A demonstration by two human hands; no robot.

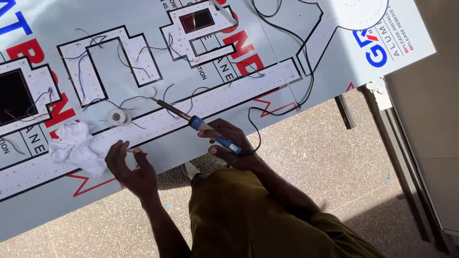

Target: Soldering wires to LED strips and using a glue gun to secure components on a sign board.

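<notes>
A person in an olive shirt leans over a large printed sign panel [201,148] lying flat on the tabletop, seen from a head-worn camera looking down. The right hand [229,145] is closed around the blue handle of a soldering iron [196,123], whose long metal tip points to the far left and rests over a white LED strip [205,100] running across the panel. A black cord [282,107] leaves the handle and loops away to the far right across the sign. The left hand [129,165], at the near edge of the panel, has its fingers loosely curled and appears to pinch something small and thin between thumb and fingertips; what it is cannot be told. Just left of that hand lies a crumpled white cloth [76,145], and beyond it, a small roll of solder wire [118,116] sits beside the strip. Thin loose wires [138,98] trail between the white letter-shaped outlines. Speckled floor [334,157] shows below.
</notes>
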